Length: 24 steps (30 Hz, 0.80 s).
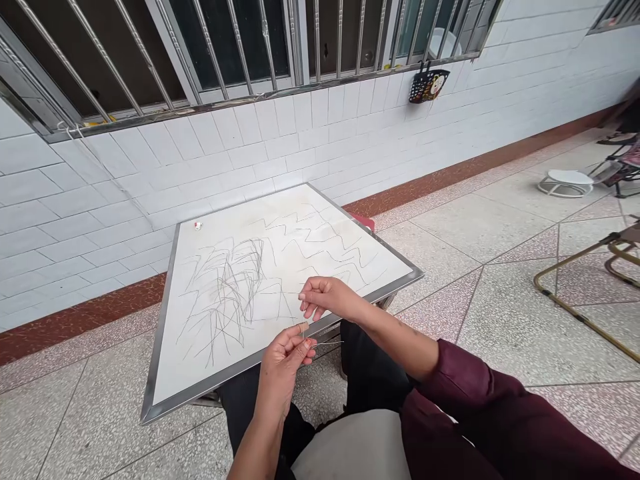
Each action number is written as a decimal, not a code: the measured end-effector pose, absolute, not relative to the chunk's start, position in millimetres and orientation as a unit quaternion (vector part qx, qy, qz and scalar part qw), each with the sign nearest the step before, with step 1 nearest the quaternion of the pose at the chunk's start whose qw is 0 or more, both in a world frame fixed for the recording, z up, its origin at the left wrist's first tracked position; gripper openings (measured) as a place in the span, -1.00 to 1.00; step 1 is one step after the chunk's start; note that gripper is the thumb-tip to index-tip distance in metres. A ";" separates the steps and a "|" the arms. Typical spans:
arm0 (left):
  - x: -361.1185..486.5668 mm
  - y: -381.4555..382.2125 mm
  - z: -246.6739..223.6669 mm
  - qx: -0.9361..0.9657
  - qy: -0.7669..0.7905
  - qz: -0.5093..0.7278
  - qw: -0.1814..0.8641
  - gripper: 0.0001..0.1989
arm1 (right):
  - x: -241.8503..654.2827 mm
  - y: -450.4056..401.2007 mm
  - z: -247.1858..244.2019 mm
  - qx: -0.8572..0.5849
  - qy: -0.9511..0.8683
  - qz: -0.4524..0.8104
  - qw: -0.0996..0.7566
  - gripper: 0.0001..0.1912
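Thin wire, small pinch, right by the edge

With the wall (280, 150) at twelve o'clock, the left hand (284, 357) is at six, by the near rim of the worktop (173, 380). Its fingers are clamped on a thin wire (327, 344), which pokes out toward three o'clock. The right hand (327, 297) hangs at one o'clock from the left; its thumb and forefinger look nearly together, but from here I can't tell whether anything is between them.

A slip seems the likeliest trouble: with so little to pinch, a tug could free the wire, and off the edge it might drop to the floor (100, 387). The tan wrap (303, 327) on a left finger could dull the feel. The free end may spring and prick the right hand. Toward nine o'clock the heap (227, 283) lies crisscrossed, so lifting one piece could drag others; the loose pieces (320, 253) around two o'clock should snag less.
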<state>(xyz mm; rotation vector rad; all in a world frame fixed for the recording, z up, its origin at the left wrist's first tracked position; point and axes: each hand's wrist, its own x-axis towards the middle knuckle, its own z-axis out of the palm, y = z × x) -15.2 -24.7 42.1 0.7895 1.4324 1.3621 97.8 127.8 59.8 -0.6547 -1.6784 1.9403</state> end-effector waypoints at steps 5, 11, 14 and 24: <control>-16.6 -25.3 30.7 0.325 0.601 0.549 0.481 -0.48 | 94.7 129.4 42.0 -0.263 -0.615 0.700 0.250 -0.71; -22.1 -28.8 21.6 0.342 0.615 0.515 0.489 -0.48 | 93.7 170.8 30.0 -0.359 -0.625 0.645 0.254 -0.81; -28.0 -31.1 16.3 0.334 0.618 0.509 0.498 -0.49 | 90.7 209.4 33.9 -0.394 -0.634 0.612 0.261 -0.84; -56.2 -34.6 -14.1 0.294 0.620 0.516 0.513 -0.42 | 49.0 300.9 35.3 -0.449 -0.654 0.551 0.259 -0.86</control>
